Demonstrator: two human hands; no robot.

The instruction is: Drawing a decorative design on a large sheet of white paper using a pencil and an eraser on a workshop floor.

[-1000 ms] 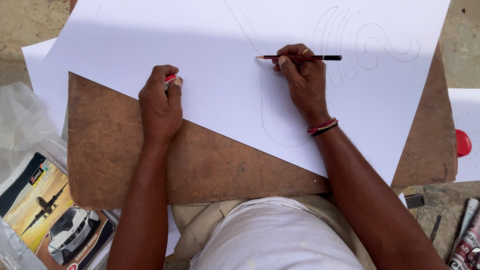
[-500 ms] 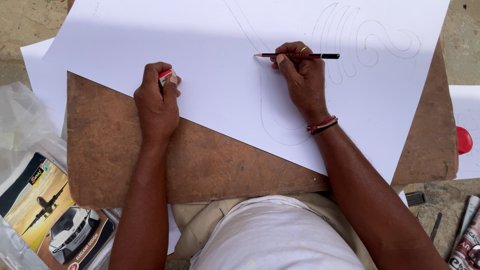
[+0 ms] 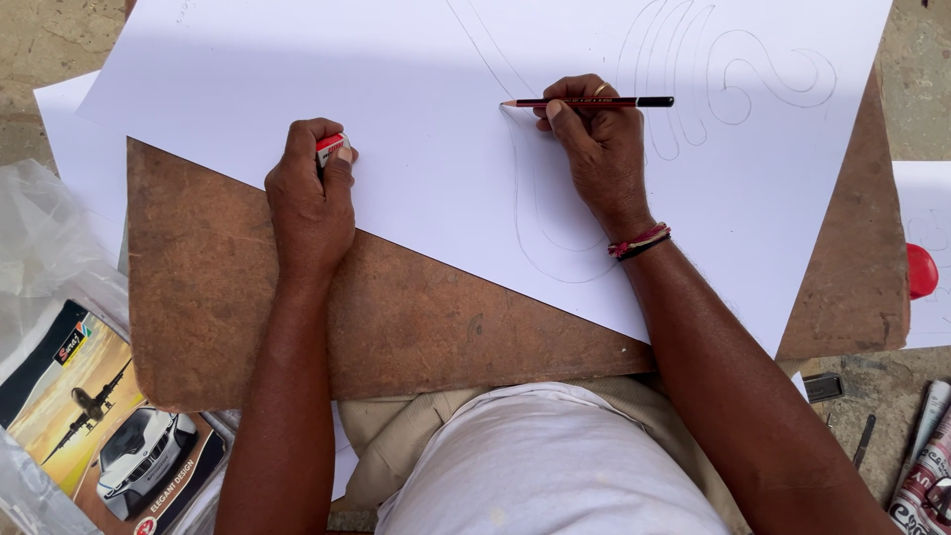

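Observation:
A large white sheet of paper (image 3: 416, 109) with curved pencil outlines lies across a brown wooden board (image 3: 416, 327) on my lap. My right hand (image 3: 594, 149) grips a dark red pencil (image 3: 589, 102) held flat, its tip pointing left and touching a drawn line. A red and black thread band circles that wrist. My left hand (image 3: 309, 203) rests on the paper's lower edge, closed around a small red and white eraser (image 3: 331, 147).
A pad with a plane and car on its cover (image 3: 94, 426) lies at the lower left in clear plastic (image 3: 40, 248). More white sheets show at the left and right edges. A red round object (image 3: 921, 269) and rolled papers (image 3: 926, 466) sit at the right.
My left hand with the eraser has edged slightly left and up along the paper's edge. My right hand and pencil have barely shifted left.

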